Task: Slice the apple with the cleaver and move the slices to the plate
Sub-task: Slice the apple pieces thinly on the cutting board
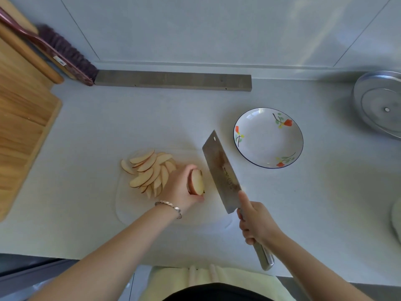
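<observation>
My left hand grips the last apple chunk on the translucent cutting board, its pale cut face towards the cleaver. My right hand wraps the handle. Red-edged slices fan leftward. A floral plate sits on the white counter.

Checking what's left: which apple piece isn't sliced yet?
The thick chunk in the left hand, beside the cleaver; the rest are thin piled slices.
</observation>
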`<action>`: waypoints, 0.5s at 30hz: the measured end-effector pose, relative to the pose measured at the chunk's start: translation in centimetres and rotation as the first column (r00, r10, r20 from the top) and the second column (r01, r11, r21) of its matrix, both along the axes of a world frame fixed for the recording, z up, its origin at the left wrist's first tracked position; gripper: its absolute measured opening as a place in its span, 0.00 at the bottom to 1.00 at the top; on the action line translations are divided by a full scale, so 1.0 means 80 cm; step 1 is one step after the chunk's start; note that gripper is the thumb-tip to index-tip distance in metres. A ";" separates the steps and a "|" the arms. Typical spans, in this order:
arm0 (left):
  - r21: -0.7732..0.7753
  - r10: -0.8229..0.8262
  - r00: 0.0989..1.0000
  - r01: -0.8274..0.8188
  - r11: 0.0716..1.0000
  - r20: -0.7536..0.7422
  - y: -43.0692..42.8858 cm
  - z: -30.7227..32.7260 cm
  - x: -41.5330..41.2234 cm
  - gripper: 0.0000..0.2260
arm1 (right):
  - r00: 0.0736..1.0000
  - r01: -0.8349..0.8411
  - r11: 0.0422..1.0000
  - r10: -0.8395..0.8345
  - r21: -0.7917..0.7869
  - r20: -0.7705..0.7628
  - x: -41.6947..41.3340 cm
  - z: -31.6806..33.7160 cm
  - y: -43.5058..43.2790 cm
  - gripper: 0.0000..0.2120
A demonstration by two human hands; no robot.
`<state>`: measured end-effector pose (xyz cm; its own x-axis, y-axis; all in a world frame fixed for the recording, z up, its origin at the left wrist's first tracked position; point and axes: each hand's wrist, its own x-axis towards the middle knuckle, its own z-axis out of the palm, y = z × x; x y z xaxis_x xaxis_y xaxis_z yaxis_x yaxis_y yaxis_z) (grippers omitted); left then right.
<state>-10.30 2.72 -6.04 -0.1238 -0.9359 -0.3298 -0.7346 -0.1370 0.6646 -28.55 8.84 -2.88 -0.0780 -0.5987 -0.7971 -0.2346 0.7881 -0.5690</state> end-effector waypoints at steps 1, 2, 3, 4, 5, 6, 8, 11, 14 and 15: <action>-0.004 -0.033 0.998 0.033 0.999 0.058 -0.002 -0.002 -0.008 0.31 | 1.000 0.006 1.000 -0.006 -0.006 0.004 -0.001 0.002 -0.001 0.25; 0.003 -0.072 0.991 0.072 0.997 0.110 -0.003 -0.005 -0.014 0.31 | 1.000 0.012 1.000 -0.012 -0.010 0.011 -0.002 0.003 -0.002 0.25; 0.022 -0.115 0.980 0.113 0.993 0.161 -0.003 -0.008 -0.018 0.32 | 1.000 0.014 1.000 -0.014 -0.015 0.021 -0.002 0.005 -0.002 0.26; 0.048 -0.155 0.966 0.148 0.988 0.207 -0.002 -0.009 -0.022 0.33 | 0.999 0.016 1.000 -0.015 -0.019 0.030 -0.002 0.007 -0.002 0.26; 0.077 -0.174 0.955 0.160 0.984 0.240 0.001 -0.010 -0.023 0.34 | 0.999 0.016 1.000 -0.015 -0.023 0.041 -0.002 0.008 -0.001 0.26; 0.085 -0.165 0.953 0.148 0.985 0.255 0.003 -0.010 -0.025 0.33 | 0.998 0.020 1.000 -0.018 -0.024 0.054 -0.002 0.010 -0.001 0.26; 0.073 -0.056 0.974 0.041 0.996 0.218 0.007 -0.007 -0.028 0.28 | 0.997 0.023 0.999 -0.021 -0.028 0.073 -0.001 0.012 0.000 0.26; 0.049 0.099 0.978 -0.110 0.993 0.185 0.008 -0.001 -0.031 0.24 | 0.996 0.020 0.999 -0.017 -0.025 0.092 -0.002 0.011 -0.001 0.26; 0.084 0.220 0.960 -0.237 0.968 0.173 0.004 0.006 -0.037 0.28 | 0.994 0.014 1.000 -0.013 -0.009 0.109 -0.006 0.010 -0.002 0.26; 0.111 0.255 0.953 -0.275 0.955 0.166 0.002 0.007 -0.038 0.24 | 0.994 0.010 1.000 -0.010 -0.003 0.113 -0.008 0.010 -0.002 0.26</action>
